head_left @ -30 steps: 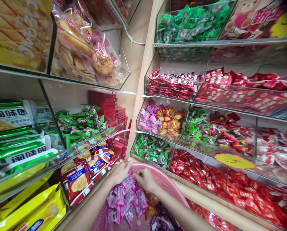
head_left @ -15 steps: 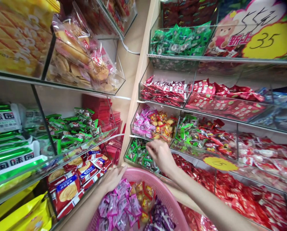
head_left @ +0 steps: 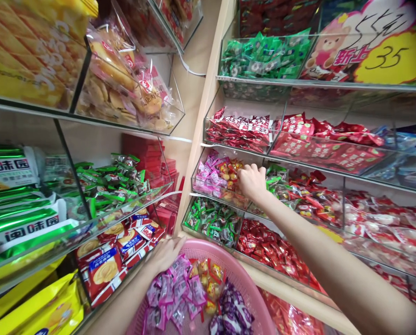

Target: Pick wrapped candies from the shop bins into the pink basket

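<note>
My left hand [head_left: 166, 253] rests on the left rim of a pink plastic basket [head_left: 241, 265], its fingers bent over the edge. Inside the basket lie candies in pink-purple wrappers [head_left: 176, 293], small yellow-and-red packets [head_left: 211, 279] and dark purple wrapped candies [head_left: 234, 309]. My right hand [head_left: 253, 183] is at a clear bin on the shelf, beside more yellow-and-red packets [head_left: 231, 168]. Its fingers are curled in; whatever they may hold is hidden behind the hand. Pink-purple candies [head_left: 208, 174] fill the left part of that same bin.
Below are bins of green-wrapped candies [head_left: 211, 221] and red-wrapped candies [head_left: 264, 244]. Clear dividers and bin fronts edge each shelf. On the left stand shelves with biscuit packs [head_left: 105, 270] and bagged bread [head_left: 120, 79]. A wooden post [head_left: 208, 93] separates the two shelf units.
My right hand has moved up and to the right, from above the green candies to the yellow-and-red packets. My left hand stays on the basket rim.
</note>
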Motion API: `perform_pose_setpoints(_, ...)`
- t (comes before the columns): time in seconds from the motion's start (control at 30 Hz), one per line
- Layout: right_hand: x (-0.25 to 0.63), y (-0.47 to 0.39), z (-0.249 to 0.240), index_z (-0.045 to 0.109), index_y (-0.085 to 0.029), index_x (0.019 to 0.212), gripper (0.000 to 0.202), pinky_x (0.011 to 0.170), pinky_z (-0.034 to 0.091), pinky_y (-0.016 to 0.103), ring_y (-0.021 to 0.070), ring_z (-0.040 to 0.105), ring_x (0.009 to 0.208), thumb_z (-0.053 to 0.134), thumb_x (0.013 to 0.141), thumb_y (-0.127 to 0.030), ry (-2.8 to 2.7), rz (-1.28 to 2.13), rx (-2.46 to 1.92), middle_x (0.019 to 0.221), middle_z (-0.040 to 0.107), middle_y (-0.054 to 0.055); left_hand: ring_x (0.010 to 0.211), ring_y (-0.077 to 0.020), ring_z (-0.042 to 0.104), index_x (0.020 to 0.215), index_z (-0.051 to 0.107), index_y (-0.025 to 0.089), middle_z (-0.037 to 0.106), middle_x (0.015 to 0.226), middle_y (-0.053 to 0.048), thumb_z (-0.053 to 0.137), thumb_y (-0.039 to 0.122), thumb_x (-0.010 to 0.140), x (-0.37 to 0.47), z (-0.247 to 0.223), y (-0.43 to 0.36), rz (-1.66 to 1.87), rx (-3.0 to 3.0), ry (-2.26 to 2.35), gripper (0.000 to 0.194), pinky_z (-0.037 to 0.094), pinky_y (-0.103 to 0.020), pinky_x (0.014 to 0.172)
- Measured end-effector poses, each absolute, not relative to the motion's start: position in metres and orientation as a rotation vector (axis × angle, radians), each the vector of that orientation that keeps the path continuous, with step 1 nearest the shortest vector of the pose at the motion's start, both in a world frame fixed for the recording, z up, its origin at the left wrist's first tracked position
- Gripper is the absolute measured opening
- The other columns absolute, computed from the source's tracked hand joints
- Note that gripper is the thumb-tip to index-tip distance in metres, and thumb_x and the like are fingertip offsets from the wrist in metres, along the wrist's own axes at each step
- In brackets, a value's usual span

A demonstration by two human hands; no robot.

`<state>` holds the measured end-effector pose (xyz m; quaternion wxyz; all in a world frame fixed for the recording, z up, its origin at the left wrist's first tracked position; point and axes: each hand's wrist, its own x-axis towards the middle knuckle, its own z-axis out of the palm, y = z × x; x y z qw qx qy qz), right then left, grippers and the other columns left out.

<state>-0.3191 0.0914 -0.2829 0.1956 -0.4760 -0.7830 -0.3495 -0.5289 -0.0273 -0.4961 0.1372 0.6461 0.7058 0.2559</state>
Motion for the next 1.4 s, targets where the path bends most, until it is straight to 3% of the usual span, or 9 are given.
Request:
perform_pose_setpoints(0.17, -0.313, 0.077, -0.275, 0.059, -0.016, 0.078, 0.019, 0.067, 0.026, 0.035, 0.0243, 0.044, 0.082, 0.041, 0.085, -0.017, -2.092, -0.939, -1.165, 0.082, 0.058, 0.009, 0.109, -0.0274, 0.053, 0.114, 0.059, 0.024, 0.060, 0.118, -0.009, 0.008, 0.061, 0.084, -0.528, -0.496, -0.027, 0.718, 1.862, 2.065, 0.070, 0.036, -0.037, 0.093)
perform_pose_setpoints(0.33, -0.311, 0.027, -0.286, 0.055, -0.019, 0.087, 0.017, 0.071, 0.027, 0.033, 0.0215, 0.043, 0.088, 0.039, 0.089, -0.024, -1.973, -0.730, -0.775, 0.092, 0.057, 0.006, 0.106, -0.0264, 0.055, 0.114, 0.059, 0.025, 0.062, 0.113, -0.009, 0.010, 0.059, 0.084, -0.526, -0.491, -0.031, 0.687, 1.879, 2.097, 0.068, 0.037, -0.036, 0.092)
perform_pose_setpoints(0.43, -0.315, 0.004, -0.334, 0.054, -0.020, 0.086, 0.015, 0.072, 0.029, 0.031, 0.0184, 0.045, 0.085, 0.040, 0.090, -0.024, -2.130, -0.412, -0.671, 0.088, 0.058, 0.004, 0.106, -0.0271, 0.055, 0.115, 0.059, 0.024, 0.062, 0.113, -0.010, 0.010, 0.059, 0.085, -0.525, -0.490, -0.031, 0.672, 1.884, 2.104, 0.067, 0.036, -0.037, 0.093)
perform_pose_setpoints(0.6, -0.319, 0.008, -0.452, 0.053, -0.020, 0.074, 0.014, 0.067, 0.031, 0.028, 0.0176, 0.048, 0.075, 0.045, 0.085, -0.019, -2.343, 0.177, -0.903, 0.074, 0.059, 0.001, 0.105, -0.0253, 0.055, 0.111, 0.061, 0.025, 0.063, 0.112, -0.008, 0.011, 0.058, 0.085, -0.525, -0.493, -0.030, 0.679, 1.914, 2.103, 0.065, 0.037, -0.036, 0.091)
perform_pose_setpoints(0.77, -0.317, 0.017, -0.513, 0.054, -0.020, 0.072, 0.012, 0.068, 0.033, 0.027, 0.0188, 0.050, 0.077, 0.047, 0.078, -0.012, -2.316, 0.359, -1.048, 0.074, 0.060, 0.002, 0.104, -0.0265, 0.056, 0.111, 0.061, 0.024, 0.062, 0.112, -0.009, 0.011, 0.059, 0.085, -0.523, -0.491, -0.029, 0.656, 1.893, 2.115, 0.066, 0.037, -0.036, 0.090)
perform_pose_setpoints(1.07, -0.313, 0.022, -0.529, 0.057, -0.020, 0.078, 0.012, 0.072, 0.034, 0.027, 0.0185, 0.052, 0.082, 0.049, 0.078, -0.012, -2.391, 0.392, -1.005, 0.081, 0.061, 0.002, 0.100, -0.0272, 0.058, 0.109, 0.062, 0.023, 0.065, 0.105, -0.010, 0.009, 0.059, 0.085, -0.521, -0.490, -0.027, 0.597, 1.904, 2.163, 0.068, 0.038, -0.036, 0.087)
perform_pose_setpoints(1.4, -0.313, 0.022, -0.534, 0.063, -0.026, 0.097, 0.019, 0.080, 0.035, 0.031, 0.0218, 0.050, 0.094, 0.049, 0.086, -0.029, -2.437, 0.422, -1.004, 0.094, 0.059, 0.004, 0.102, -0.0267, 0.057, 0.111, 0.060, 0.025, 0.064, 0.107, -0.009, 0.010, 0.061, 0.084, -0.521, -0.496, -0.023, 0.628, 1.915, 2.152, 0.068, 0.038, -0.037, 0.089)
